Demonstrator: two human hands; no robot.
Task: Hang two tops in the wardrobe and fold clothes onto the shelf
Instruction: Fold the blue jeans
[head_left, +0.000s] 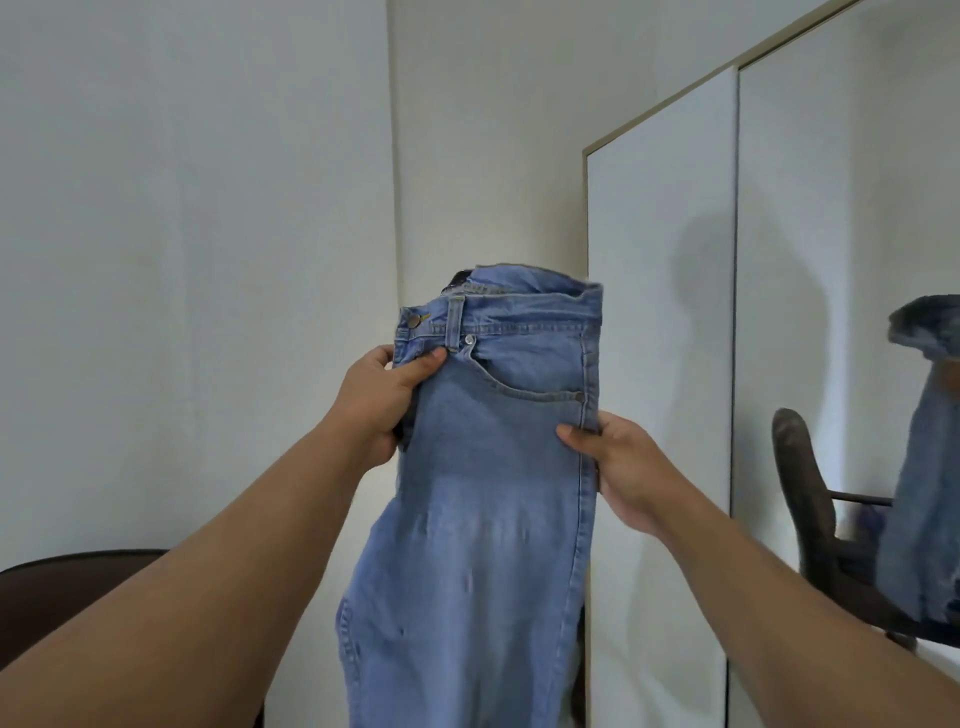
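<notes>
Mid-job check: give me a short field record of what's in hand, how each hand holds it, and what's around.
item: light blue jeans, held up in the air, legs hanging down
left hand: grip near the fly edge, thumb on the front
right hand: grip on the outer side seam, below the pocket
wardrobe: white doors at right, shut
mirror: far right, reflecting the jeans
chair: dark back at lower left

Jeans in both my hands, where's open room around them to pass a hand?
Open space lies left of the jeans, before the wall beyond the left hand. Right is tight: the right hand sits by the wardrobe door.
</notes>
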